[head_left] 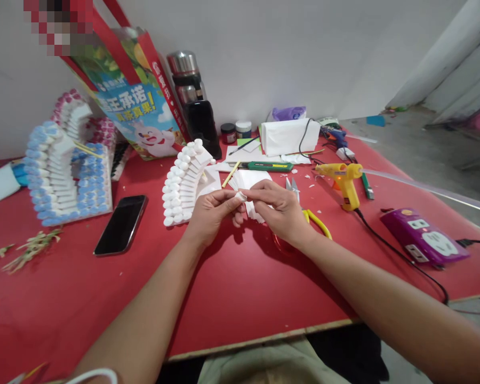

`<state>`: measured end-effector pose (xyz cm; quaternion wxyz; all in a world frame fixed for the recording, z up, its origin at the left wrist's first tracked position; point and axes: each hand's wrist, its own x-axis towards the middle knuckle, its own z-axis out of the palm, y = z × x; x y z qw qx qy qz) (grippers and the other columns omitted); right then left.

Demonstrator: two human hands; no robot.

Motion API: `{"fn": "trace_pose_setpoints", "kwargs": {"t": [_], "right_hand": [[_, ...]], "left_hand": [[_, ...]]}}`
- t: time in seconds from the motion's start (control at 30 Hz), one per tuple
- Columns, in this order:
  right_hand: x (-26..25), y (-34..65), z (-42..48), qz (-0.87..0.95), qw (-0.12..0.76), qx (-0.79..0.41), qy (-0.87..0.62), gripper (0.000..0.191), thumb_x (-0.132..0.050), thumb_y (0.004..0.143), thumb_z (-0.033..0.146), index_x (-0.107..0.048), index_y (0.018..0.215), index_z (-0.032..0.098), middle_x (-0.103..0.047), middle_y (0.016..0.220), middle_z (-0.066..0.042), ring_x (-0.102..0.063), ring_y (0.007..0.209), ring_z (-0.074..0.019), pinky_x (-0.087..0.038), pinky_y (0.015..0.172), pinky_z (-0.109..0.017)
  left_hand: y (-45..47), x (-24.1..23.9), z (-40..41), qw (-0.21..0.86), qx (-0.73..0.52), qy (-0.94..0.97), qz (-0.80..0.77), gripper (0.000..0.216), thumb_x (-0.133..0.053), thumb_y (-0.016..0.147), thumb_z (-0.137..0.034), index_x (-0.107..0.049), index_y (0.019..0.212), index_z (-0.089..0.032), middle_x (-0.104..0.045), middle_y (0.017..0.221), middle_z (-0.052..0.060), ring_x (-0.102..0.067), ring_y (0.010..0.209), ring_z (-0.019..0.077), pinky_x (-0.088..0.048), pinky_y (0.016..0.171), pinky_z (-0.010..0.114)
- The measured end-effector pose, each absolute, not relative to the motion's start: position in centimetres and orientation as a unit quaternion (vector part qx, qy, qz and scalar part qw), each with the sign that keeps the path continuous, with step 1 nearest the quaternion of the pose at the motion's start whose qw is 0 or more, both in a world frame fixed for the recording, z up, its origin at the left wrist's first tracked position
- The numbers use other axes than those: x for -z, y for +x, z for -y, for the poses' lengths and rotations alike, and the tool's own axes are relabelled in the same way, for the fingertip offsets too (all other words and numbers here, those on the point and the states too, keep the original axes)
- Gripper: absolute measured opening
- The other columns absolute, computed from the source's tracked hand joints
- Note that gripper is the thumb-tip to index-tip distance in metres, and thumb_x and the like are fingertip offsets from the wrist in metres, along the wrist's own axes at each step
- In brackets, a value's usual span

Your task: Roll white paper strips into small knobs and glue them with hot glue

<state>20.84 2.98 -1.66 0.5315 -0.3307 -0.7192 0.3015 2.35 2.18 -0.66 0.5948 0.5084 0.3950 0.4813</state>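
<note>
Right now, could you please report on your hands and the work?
Left hand pinching small white piece. Right hand at its other side. Scissors partly hidden behind right hand.

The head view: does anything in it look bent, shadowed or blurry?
In the head view, the bag and flask lean, perhaps from wide-lens stretch; in that same head view, soft shadows darken the red table beside the forearms; also in the head view, the small white piece at the fingers shows little detail, and a blocky mosaic covers part of the top left.
</note>
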Motion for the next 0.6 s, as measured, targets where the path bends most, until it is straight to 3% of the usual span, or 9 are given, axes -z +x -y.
{"fn": "trace_pose_setpoints", "kwargs": {"t": [0.6], "right_hand": [[1.79, 20.9, -2.82, 0.759, 0.518, -0.217, -0.329, 0.041, -0.05, 0.084, 0.003, -0.08, 0.106, 0.021, -0.07, 0.092, -0.004, -0.066, 0.077, -0.0132, -0.055, 0.07, -0.028]], "left_hand": [[2.26, 0.79, -2.08, 0.582, -0.465, 0.518, -0.421, 0.02, -0.079, 0.083, -0.032, -0.071, 0.084, -0.014, -0.068, 0.065, 0.0, -0.062, 0.048, 0.0106, -0.052, 0.046, 0.021]]}}
